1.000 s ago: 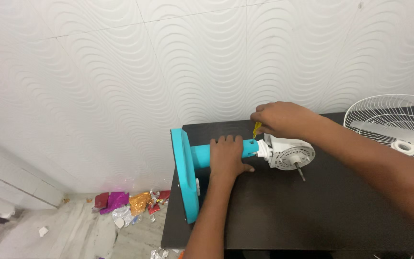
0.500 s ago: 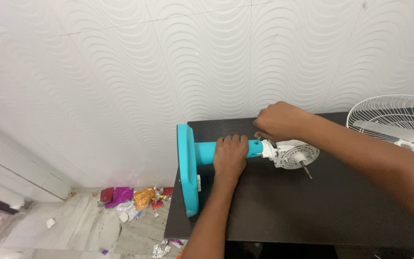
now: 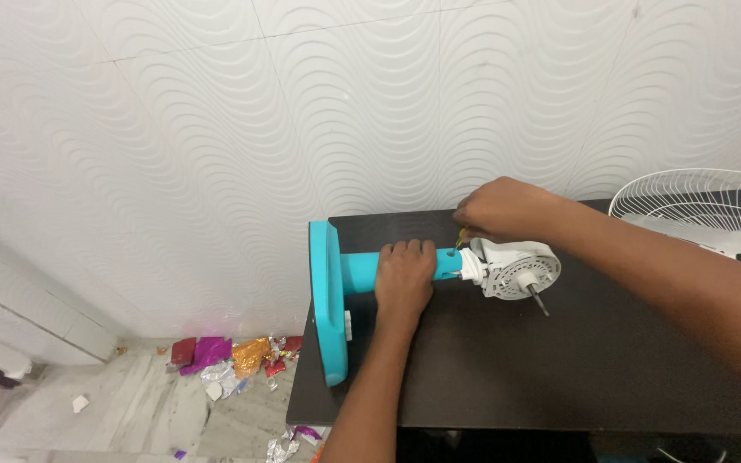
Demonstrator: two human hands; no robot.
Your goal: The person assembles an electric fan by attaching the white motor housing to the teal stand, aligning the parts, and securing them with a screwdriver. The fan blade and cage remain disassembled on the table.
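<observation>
On a dark table (image 3: 559, 369), a turquoise fan stand (image 3: 345, 274) lies sideways, left hand (image 3: 403, 279) wrapped around its pole, right hand (image 3: 499, 210) pinching a yellow-handled screwdriver (image 3: 460, 235) at the white motor housing (image 3: 515, 267), apparently mid-fastening; the wire guard (image 3: 696, 210) waits unattached at three o'clock.

No labels, signs or screens are visible. The only packaging present is a scatter of crumpled foil wrappers (image 3: 231, 360) on the floor (image 3: 130, 420) at the foot of the wall, left of the tabletop (image 3: 559, 369); the pieces are red, magenta, orange-gold and silver. A few further silver and purple scraps (image 3: 289, 444) lie near the tabletop's lower left corner.
</observation>
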